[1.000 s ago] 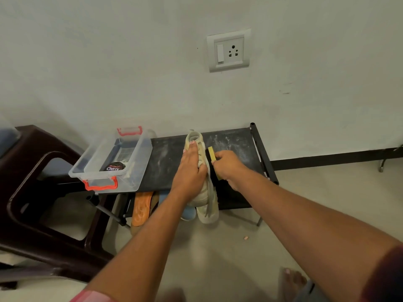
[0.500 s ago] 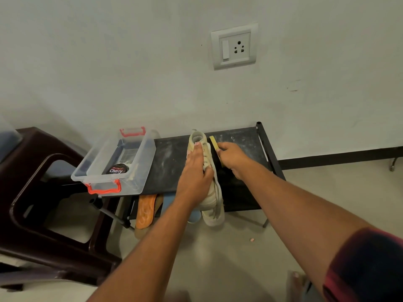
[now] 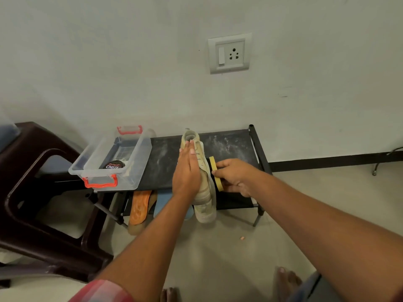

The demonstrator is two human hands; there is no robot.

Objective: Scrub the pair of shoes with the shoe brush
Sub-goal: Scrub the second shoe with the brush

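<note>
A beige lace-up shoe (image 3: 201, 166) lies lengthwise on the black shoe rack (image 3: 231, 144), its near end jutting over the rack's front edge. My left hand (image 3: 186, 171) presses flat on the shoe's left side with straight fingers. My right hand (image 3: 234, 176) grips a yellow-backed shoe brush (image 3: 214, 171) held against the shoe's right side. The brush's bristles are hidden between brush and shoe. A second shoe of the pair cannot be told apart from this one.
A clear plastic box (image 3: 113, 158) with red handles holds a Cherry polish tin (image 3: 114, 165) on the rack's left end. An orange insole (image 3: 139, 205) and a blue one lean under the rack. A dark brown plastic chair (image 3: 43, 192) stands left. A wall socket (image 3: 229, 53) sits above.
The brush and my right hand slid back along the shoe's right side toward me. My left hand's fingers now lie straighter along the shoe.
</note>
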